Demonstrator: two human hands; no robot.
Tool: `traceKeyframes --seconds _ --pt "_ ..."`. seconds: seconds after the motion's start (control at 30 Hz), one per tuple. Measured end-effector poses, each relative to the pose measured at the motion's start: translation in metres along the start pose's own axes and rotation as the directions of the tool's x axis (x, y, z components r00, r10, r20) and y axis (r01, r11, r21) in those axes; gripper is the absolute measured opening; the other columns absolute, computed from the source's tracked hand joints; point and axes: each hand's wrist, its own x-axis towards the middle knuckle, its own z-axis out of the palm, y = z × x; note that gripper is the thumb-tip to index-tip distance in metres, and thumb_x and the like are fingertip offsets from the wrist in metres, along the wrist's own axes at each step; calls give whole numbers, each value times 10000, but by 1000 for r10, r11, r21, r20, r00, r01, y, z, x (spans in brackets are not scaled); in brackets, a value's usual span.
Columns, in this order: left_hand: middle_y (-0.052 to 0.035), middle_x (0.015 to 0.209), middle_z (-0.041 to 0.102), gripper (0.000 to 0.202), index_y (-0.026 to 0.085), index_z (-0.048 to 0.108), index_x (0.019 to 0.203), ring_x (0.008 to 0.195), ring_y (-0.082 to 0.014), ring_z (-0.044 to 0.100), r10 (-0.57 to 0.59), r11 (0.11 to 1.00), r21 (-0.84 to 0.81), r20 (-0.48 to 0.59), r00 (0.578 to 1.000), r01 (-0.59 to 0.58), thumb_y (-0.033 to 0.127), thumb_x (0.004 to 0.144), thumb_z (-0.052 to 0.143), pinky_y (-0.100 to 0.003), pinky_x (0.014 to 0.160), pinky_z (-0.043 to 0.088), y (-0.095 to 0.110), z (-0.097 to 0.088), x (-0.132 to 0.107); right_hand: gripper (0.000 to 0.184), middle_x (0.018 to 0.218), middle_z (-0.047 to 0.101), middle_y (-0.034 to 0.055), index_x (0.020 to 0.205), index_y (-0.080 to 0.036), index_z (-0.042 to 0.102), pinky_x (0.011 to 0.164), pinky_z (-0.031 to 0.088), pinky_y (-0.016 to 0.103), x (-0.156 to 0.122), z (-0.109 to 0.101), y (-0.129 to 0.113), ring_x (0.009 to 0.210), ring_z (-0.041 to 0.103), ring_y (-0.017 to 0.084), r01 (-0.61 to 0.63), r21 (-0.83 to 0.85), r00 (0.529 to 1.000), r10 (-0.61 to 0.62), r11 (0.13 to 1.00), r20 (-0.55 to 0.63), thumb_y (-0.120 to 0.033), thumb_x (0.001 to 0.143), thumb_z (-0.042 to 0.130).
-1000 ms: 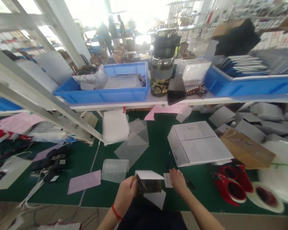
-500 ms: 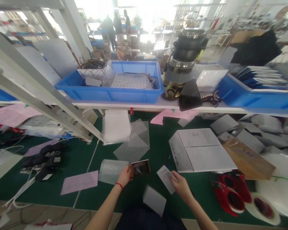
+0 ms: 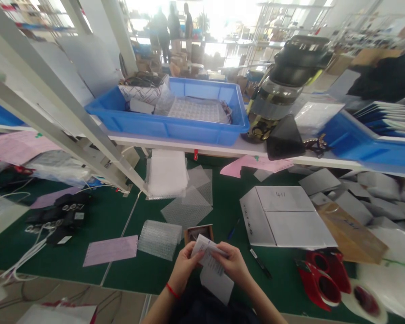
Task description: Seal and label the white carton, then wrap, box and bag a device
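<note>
A printed white paper [image 3: 207, 253] is pinched between both hands in front of my body. My left hand [image 3: 185, 266], with a red band at the wrist, grips its left edge. On the other edge, the fingers of my right hand [image 3: 234, 262] are closed. Just beyond the paper lies a small open brown box [image 3: 200, 231], partly covered by the paper and fingers. A white box [image 3: 219, 284] sits at the table's front edge below the hands, its upper part hidden.
Bubble wrap [image 3: 161, 238] and a pink slip [image 3: 111, 250] lie left. To the right are a large white carton [image 3: 286, 216], a black marker [image 3: 260, 263], a blue pen [image 3: 233, 228] and red tape dispensers [image 3: 324, 279]. A shelf with a blue bin [image 3: 175, 130] runs across the back.
The small brown box has left my left hand and rests on the table. Both hands have come together on the paper, which my right hand held alone before.
</note>
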Motion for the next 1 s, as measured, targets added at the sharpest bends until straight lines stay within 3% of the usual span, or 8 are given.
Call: traceKeyframes --seconds 0.07,0.17,0.3,0.4,0.47,0.57,0.73,1.0 --pt "-33 820 698 431 158 677 886 761 -191 644 -26 995 -95 -20 999 24 548 730 773 -281 693 513 -6 -3 1 219 908 688 60 945 -206 766 810 496 329 -2 1 4 882 636 237 -13 -38 994 9 999 -105 -365 811 698" --pt "-48 854 723 446 167 676 888 814 -217 672 1 997 -73 -34 999 -3 591 756 724 -326 762 540 -13 -6 3 677 1261 637 136 1271 -223 642 967 488 440 -9 3 20 1155 595 319 -184 175 925 230 967 -302 -434 656 833" --pt "-65 794 700 402 159 708 828 811 -263 674 73 992 104 -58 996 -67 559 798 683 -400 793 558 -21 -6 8 564 1020 749 157 1110 -144 724 865 546 477 -16 8 42 952 703 329 -402 511 910 395 760 128 -528 702 792" --pt "-110 1051 695 263 174 732 946 1072 -315 631 229 916 359 -109 967 -176 407 835 677 -464 1006 488 -30 -12 17 383 954 779 133 994 -145 777 891 551 483 -12 5 43 919 720 321 -240 293 963 264 926 -45 -469 812 686" --pt "-142 1322 608 354 171 661 1198 1294 -320 516 391 653 715 -33 920 -252 272 859 632 -477 1123 402 -38 -16 29 332 1094 765 114 1098 -176 764 973 530 459 -4 1 37 1047 700 292 -48 -2 982 46 999 -186 -347 914 548" --pt "-200 1390 575 523 107 561 1338 1322 -339 504 427 171 956 146 892 -238 134 819 615 -505 1106 420 -53 -18 51 426 1198 733 103 1227 -197 711 990 529 396 14 3 29 1113 677 235 224 -437 960 -274 871 -55 -124 933 411" --pt "-218 1218 685 374 68 652 1231 1188 -362 596 379 55 985 130 916 -163 82 873 543 -510 991 483 -73 -11 80 405 1188 732 129 1238 -146 690 918 565 358 44 25 38 1064 693 234 437 -760 886 -376 481 271 -40 912 473" --pt "-165 1300 662 372 112 644 1261 1212 -320 568 391 -7 991 126 912 -134 84 939 460 -462 947 502 -94 -22 76 394 1286 680 165 1313 -103 630 973 553 374 61 33 47 1146 663 260 495 -793 866 -278 356 415 -63 945 495"
